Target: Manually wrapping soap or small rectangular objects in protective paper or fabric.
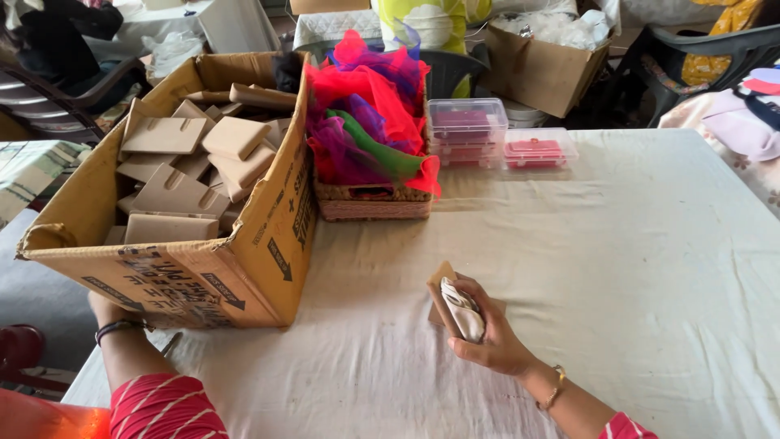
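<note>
My right hand [486,333] rests on the white tablecloth [634,268] and grips a small flat brown cardboard box [443,294] together with a folded white cloth piece [463,310] pressed against it. My left hand [110,313] is mostly hidden behind the lower front corner of a large open cardboard carton [244,268] at the table's left edge; only the wrist with a dark bangle shows. The carton holds several small flat brown boxes [175,191] piled loosely.
A woven basket [374,203] stuffed with red, purple and green net fabric stands right of the carton. Clear plastic boxes [467,130] with pink and red contents sit behind it. Chairs, another cardboard box [540,73] and cloth piles ring the table's far side.
</note>
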